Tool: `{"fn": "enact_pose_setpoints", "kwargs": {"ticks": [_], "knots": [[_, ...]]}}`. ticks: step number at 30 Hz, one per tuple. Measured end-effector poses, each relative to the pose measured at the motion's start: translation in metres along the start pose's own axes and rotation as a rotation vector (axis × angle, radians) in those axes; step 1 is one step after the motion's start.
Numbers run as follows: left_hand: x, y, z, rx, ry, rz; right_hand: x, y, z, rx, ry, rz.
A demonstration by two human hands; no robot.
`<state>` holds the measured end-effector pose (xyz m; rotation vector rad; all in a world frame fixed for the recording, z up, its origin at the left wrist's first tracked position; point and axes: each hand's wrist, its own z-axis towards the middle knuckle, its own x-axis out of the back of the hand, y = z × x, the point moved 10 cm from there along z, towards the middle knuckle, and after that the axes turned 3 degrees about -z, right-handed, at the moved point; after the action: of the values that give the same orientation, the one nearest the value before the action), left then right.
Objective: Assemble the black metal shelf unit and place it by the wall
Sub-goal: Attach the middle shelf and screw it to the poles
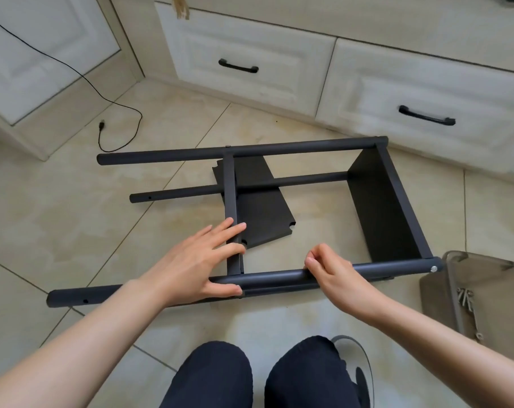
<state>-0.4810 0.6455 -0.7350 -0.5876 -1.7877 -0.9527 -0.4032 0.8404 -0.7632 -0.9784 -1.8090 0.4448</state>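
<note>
The black metal shelf unit (279, 151) lies on its side on the tiled floor. Its near pole (282, 279) runs left to right in front of me. One shelf panel (385, 207) is fixed at the right end. A second panel (261, 207) sits loose and tilted near the middle, against a crossbar (230, 189). My left hand (202, 263) rests on that crossbar and the near pole, fingers spread and thumb along the pole. My right hand (332, 272) sits on the near pole with fingertips pinched together; whether they hold something small is hidden.
White cabinet drawers (250, 54) with black handles stand behind the shelf. A black cable (123, 113) trails on the floor at the left. A tan bag (479, 293) with metal hardware lies at the right. My knees (258, 375) are at the bottom.
</note>
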Motion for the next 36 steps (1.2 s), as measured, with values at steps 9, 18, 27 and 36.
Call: {"fn": "enact_pose_setpoints", "kwargs": {"ticks": [9,18,27,36], "knots": [[-0.007,-0.001,-0.008,-0.019,0.081,-0.250,-0.006,-0.004,0.027,-0.132,-0.139,-0.034],[-0.020,0.006,-0.010,-0.035,0.067,-0.309,-0.029,-0.035,0.038,0.025,-0.116,-0.034],[-0.021,0.007,-0.010,-0.045,0.057,-0.334,-0.041,-0.035,0.044,0.071,-0.157,-0.086],[-0.028,0.012,-0.014,-0.049,0.095,-0.340,-0.072,-0.036,0.053,-0.075,-0.510,0.356]]}}
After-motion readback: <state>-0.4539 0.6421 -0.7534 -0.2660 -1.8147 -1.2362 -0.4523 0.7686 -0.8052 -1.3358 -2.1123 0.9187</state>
